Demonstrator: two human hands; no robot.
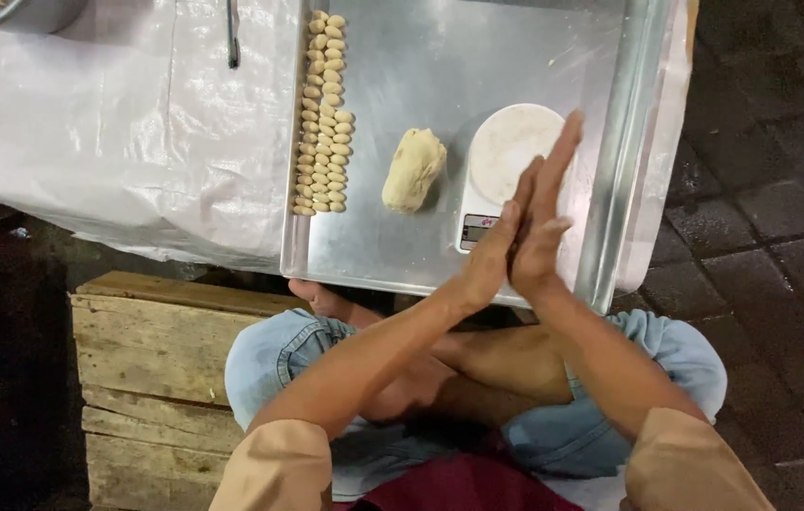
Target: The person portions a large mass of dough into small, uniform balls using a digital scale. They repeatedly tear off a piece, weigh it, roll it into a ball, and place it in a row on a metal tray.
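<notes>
On the far left, a white plastic sheet [128, 132] covers the surface, and a thin dark tool [232, 33] lies on it at the far edge. Near the person, on the left, sits a wooden crate [151, 364] on the dark floor. To the right of the plastic is a big shiny metal tray [393, 255]. Along the tray's left side lie rows of small dough pieces [324, 118], packed close together. To their right, in the middle of the tray, rests a lump of dough [412, 169], all by itself. Just right of the lump stands a small white kitchen scale [506, 161] with a round top. Over the near right part of the scale, the two hands are pressed flat, palm against palm. The left hand [492, 251] sits lower, and the right hand [542, 222] reaches farther, its fingers [563, 151] straight and close together. The left fingers are straight too. You cannot tell if anything is squeezed between the palms. The lump of dough is a little to the left of the hands, not touching them. On the right, past the tray, is dark stone paving [771, 189].
</notes>
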